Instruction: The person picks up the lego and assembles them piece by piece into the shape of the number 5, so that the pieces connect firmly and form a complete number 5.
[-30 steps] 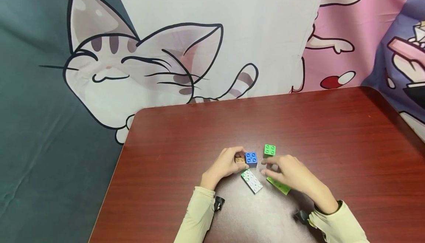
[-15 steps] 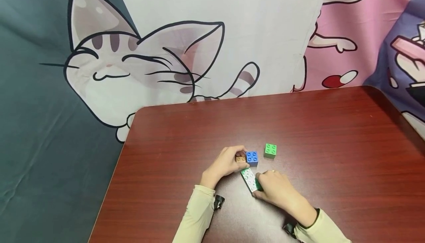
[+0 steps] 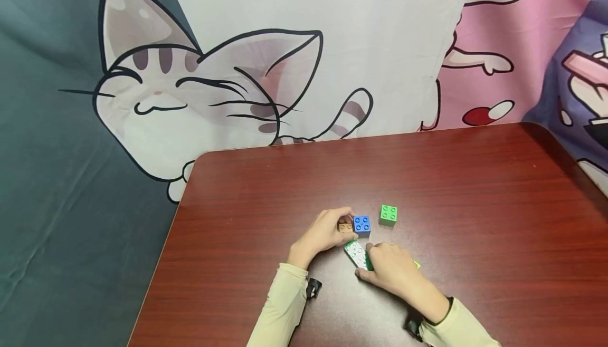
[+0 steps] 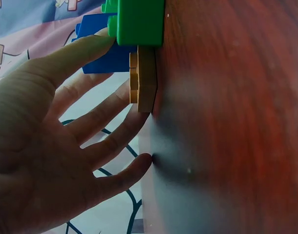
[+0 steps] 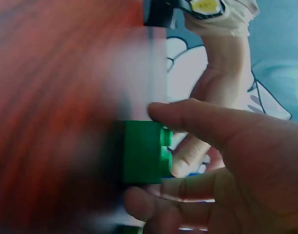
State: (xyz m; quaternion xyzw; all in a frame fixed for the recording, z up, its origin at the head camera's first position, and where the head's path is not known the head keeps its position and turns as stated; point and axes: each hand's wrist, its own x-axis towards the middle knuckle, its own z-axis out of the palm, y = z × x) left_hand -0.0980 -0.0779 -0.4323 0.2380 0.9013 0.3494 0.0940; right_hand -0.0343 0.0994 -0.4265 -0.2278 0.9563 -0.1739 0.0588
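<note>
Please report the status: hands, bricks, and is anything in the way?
Left hand around brown brick, beside blue brick. Right hand grips long green brick. Possibly in the way: lime brick, mostly hidden by right hand.

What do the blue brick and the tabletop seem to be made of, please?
The blue brick looks like smooth, hard plastic, judging by its crisp, uniform studs. The tabletop seems wood or wood-look laminate, satin-finished, given its reddish-brown grain and soft reflections.
</note>
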